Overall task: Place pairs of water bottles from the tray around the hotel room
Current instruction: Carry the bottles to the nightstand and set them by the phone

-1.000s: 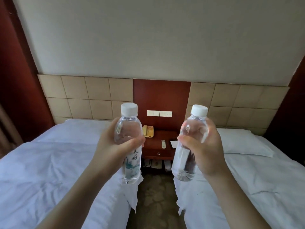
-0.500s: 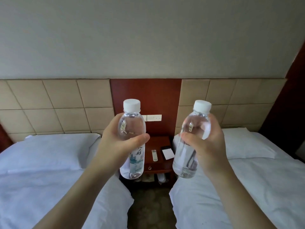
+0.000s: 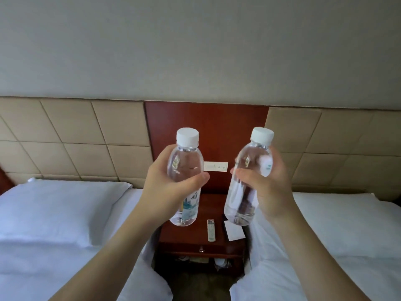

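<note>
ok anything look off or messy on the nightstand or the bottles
Nothing serious. Both bottles, left and right, are capped and intact, the right one tilted in the hand. On the nightstand the white card lies askew beside the remote. No spills.

Two clear white-capped bottles: left bottle (image 3: 186, 177) upright, right bottle (image 3: 249, 181) tilted, both held aloft.

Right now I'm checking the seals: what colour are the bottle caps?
Both caps are white, on the left bottle and the right bottle; head view.
</note>
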Demonstrator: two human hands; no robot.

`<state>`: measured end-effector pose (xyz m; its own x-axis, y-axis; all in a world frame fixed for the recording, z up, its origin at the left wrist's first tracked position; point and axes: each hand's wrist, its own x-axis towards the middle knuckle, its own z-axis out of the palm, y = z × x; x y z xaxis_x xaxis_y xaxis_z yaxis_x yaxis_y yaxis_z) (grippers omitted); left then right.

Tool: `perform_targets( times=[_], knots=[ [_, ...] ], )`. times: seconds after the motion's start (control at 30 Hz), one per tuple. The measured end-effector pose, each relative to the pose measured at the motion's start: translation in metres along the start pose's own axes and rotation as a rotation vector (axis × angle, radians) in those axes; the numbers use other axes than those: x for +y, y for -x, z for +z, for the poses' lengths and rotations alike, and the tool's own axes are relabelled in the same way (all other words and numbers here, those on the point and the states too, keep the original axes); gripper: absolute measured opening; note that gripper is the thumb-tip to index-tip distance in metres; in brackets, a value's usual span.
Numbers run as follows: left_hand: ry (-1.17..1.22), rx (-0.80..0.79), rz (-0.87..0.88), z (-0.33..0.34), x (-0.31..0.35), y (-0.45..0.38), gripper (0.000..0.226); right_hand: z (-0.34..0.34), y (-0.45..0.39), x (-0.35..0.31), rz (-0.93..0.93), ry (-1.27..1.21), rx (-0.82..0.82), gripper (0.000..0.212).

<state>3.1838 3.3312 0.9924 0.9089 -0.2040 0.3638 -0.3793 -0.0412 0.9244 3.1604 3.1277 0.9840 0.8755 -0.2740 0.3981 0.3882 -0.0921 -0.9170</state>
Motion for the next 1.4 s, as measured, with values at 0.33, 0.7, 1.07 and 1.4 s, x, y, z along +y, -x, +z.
perform_targets(
  times=[0.33,0.7,1.07,1.4],
  knots=[
    [0.027,-0.104,-0.014,0.02,-0.122,-0.183,0.039,0.009,-0.162,0.124,0.137,0.077,-0.07,0.057],
    [0.021,-0.253,-0.139,0.091,-0.313,-0.341,0.06,-0.018,-0.283,0.316,0.352,0.127,-0.012,0.046],
    [-0.063,-0.259,-0.375,0.152,-0.648,-0.348,0.068,-0.026,-0.264,0.656,0.555,0.226,0.068,0.056],
    [-0.077,-0.191,-0.438,0.169,-0.845,-0.301,0.067,-0.015,-0.216,0.838,0.432,0.362,0.047,0.068]
  ],
)
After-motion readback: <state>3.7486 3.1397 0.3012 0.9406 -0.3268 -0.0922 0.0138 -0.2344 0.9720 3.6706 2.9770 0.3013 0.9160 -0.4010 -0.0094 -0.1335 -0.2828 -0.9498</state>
